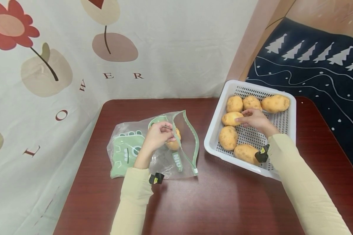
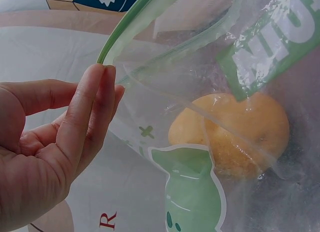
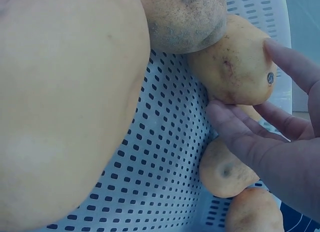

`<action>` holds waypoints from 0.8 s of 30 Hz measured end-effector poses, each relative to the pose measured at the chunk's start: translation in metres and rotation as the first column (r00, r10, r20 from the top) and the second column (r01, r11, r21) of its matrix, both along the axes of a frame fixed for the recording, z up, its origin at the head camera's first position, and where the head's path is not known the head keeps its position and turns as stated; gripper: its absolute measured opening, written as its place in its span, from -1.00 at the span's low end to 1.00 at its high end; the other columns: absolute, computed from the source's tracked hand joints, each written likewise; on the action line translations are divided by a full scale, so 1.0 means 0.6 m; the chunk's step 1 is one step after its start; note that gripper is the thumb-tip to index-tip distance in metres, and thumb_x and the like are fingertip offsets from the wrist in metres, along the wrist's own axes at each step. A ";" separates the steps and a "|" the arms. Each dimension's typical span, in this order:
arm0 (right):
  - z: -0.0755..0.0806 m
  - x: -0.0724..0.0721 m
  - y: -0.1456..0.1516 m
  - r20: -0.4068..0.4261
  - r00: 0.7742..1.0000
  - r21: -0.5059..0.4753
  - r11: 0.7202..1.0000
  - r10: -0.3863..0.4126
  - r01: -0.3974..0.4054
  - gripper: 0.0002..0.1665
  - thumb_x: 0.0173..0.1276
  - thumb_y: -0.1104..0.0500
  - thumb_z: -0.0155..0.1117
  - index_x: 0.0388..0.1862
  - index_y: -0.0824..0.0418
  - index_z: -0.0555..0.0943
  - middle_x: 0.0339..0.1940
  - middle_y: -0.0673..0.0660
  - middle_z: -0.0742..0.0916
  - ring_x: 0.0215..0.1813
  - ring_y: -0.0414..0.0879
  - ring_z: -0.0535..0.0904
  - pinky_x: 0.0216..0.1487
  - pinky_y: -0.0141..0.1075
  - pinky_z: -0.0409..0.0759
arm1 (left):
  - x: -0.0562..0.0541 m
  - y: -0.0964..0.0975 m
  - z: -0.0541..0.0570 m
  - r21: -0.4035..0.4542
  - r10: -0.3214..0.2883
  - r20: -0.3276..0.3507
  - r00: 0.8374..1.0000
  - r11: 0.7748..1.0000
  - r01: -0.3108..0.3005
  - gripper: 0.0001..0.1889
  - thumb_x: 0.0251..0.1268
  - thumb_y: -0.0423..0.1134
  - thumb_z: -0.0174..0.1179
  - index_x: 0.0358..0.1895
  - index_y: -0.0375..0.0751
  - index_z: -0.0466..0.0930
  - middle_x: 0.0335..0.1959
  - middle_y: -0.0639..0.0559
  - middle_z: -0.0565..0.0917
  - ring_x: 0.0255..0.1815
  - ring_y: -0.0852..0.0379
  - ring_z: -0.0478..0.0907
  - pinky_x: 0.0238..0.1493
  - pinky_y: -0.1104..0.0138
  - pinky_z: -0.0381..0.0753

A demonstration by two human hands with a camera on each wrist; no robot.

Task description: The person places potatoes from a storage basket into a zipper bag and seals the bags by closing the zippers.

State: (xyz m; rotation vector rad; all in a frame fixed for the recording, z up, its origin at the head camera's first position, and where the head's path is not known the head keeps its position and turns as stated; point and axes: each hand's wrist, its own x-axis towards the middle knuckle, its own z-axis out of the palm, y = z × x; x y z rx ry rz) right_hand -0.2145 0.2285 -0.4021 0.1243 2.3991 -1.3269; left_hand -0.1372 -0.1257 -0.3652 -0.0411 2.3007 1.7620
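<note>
My left hand [image 1: 156, 137] pinches the green-edged mouth of a clear zip bag [image 1: 161, 164] lying on the table. The bag has green cartoon prints, and its mouth gapes toward the right. Inside lies one potato [image 2: 235, 134], seen through the plastic in the left wrist view. Over the white basket [image 1: 213, 130], my right hand [image 1: 257, 121] grips a yellow potato [image 3: 232, 67] between thumb and fingers, near the basket's left side. Several other potatoes lie around it, among them one nearer me [image 1: 228, 138] and a long one at the back right [image 1: 275, 103].
The dark red table [image 1: 191, 205] carries the bag on the left and the basket on the right. Behind it hangs a pale cloth [image 1: 179, 65] with flower prints. A dark blue cloth [image 1: 309, 71] with white trees hangs at the right.
</note>
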 end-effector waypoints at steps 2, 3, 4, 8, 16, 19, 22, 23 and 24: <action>0.000 0.001 0.001 0.003 1.000 -0.011 1.000 -0.001 0.001 -0.30 0.20 0.10 0.29 0.15 0.47 0.25 0.01 0.31 0.40 -0.04 0.19 0.49 0.10 0.00 0.53 | 0.001 -0.001 0.001 -0.002 -0.001 0.000 1.000 1.000 0.001 -0.81 0.12 -0.56 0.11 -0.18 -0.51 0.45 -0.37 -0.24 0.57 -0.52 0.15 0.60 -0.28 0.27 0.72; 0.000 0.001 0.002 0.002 1.000 -0.017 1.000 0.000 0.000 -0.30 0.20 0.10 0.29 0.16 0.48 0.25 0.01 0.31 0.40 -0.03 0.19 0.50 0.11 0.00 0.53 | 0.001 -0.001 0.001 -0.002 0.000 -0.001 1.000 1.000 0.000 -0.81 0.12 -0.55 0.11 -0.17 -0.51 0.45 -0.37 -0.24 0.57 -0.52 0.15 0.60 -0.28 0.27 0.72; 0.001 0.002 0.004 0.002 1.000 -0.018 1.000 0.000 0.000 -0.30 0.20 0.10 0.29 0.16 0.48 0.25 0.01 0.31 0.40 -0.04 0.19 0.50 0.11 -0.01 0.53 | 0.002 -0.002 0.001 -0.003 0.000 -0.003 1.000 1.000 0.000 -0.81 0.12 -0.55 0.11 -0.17 -0.51 0.45 -0.37 -0.24 0.57 -0.52 0.15 0.60 -0.30 0.29 0.72; 0.004 0.005 0.010 -0.005 1.000 -0.045 0.999 -0.006 0.006 -0.27 0.19 0.13 0.31 0.18 0.50 0.23 0.03 0.33 0.40 -0.07 0.14 0.54 0.10 -0.02 0.55 | 0.002 -0.001 0.000 0.003 0.003 -0.004 1.000 1.000 -0.003 -0.82 0.11 -0.56 0.10 -0.18 -0.51 0.44 -0.38 -0.23 0.57 -0.53 0.16 0.59 -0.30 0.30 0.73; 0.019 0.007 0.025 -0.010 0.999 -0.071 0.997 -0.041 0.040 -0.18 0.17 0.09 0.33 0.23 0.49 0.18 0.09 0.34 0.36 -0.11 0.09 0.58 0.07 -0.07 0.57 | 0.001 0.000 -0.002 0.020 0.013 0.004 1.000 1.000 -0.013 -0.83 0.10 -0.58 0.10 -0.20 -0.52 0.44 -0.42 -0.19 0.55 -0.54 0.18 0.58 -0.31 0.30 0.73; 0.026 0.009 0.030 -0.012 0.999 -0.062 0.997 -0.038 0.038 -0.18 0.17 0.07 0.32 0.23 0.48 0.18 0.07 0.33 0.37 -0.13 0.08 0.60 0.04 -0.10 0.60 | 0.000 0.001 -0.002 0.018 0.014 0.005 1.000 1.000 -0.014 -0.83 0.10 -0.57 0.11 -0.20 -0.51 0.44 -0.41 -0.19 0.55 -0.54 0.18 0.58 -0.29 0.28 0.72; 0.036 0.012 0.033 -0.011 0.999 -0.063 0.998 -0.030 0.029 -0.18 0.18 0.07 0.32 0.22 0.48 0.18 0.05 0.31 0.38 -0.20 0.01 0.62 -0.04 -0.19 0.65 | 0.000 0.001 -0.002 0.018 0.016 0.007 1.000 1.000 -0.016 -0.83 0.10 -0.57 0.11 -0.20 -0.51 0.44 -0.41 -0.19 0.55 -0.54 0.18 0.58 -0.30 0.30 0.73; 0.039 0.013 0.033 -0.011 0.999 -0.066 0.997 -0.030 0.029 -0.19 0.18 0.07 0.32 0.22 0.48 0.18 0.03 0.31 0.39 -0.24 -0.02 0.62 -0.06 -0.20 0.66 | 0.000 0.001 -0.002 0.017 0.016 0.007 1.000 1.000 -0.016 -0.83 0.10 -0.57 0.11 -0.20 -0.51 0.44 -0.41 -0.19 0.55 -0.54 0.18 0.58 -0.31 0.30 0.73; 0.043 0.014 0.032 -0.012 1.000 -0.073 0.997 -0.029 0.028 -0.20 0.18 0.08 0.31 0.21 0.49 0.17 0.02 0.31 0.40 -0.26 -0.07 0.62 -0.07 -0.21 0.67 | 0.000 0.001 -0.002 0.019 0.017 0.008 1.000 1.000 -0.017 -0.82 0.10 -0.57 0.10 -0.20 -0.51 0.44 -0.42 -0.19 0.55 -0.54 0.18 0.58 -0.31 0.30 0.73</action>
